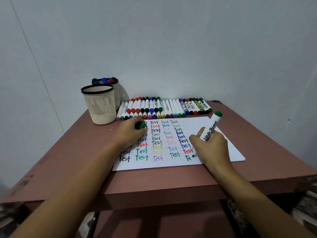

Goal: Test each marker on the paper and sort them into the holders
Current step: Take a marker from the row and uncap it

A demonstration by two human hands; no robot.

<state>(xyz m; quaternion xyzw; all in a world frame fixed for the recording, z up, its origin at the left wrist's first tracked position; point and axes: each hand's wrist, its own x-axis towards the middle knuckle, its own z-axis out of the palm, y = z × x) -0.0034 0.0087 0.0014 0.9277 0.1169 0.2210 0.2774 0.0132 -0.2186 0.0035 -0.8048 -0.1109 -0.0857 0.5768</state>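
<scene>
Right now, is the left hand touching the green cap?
Touching. The head view shows the left hand with its fingers curled round the green cap.

You face a reddish-brown table (72, 165) set against a pale grey wall (171, 40). At ten o'clock a thin seam (33, 60) slants down the wall, and at three o'clock you see a small dark mark (289, 120). At eight o'clock the table's edge shows scuffed patches (25, 182). At six o'clock a lower shelf (154, 224) lies beneath.
</scene>
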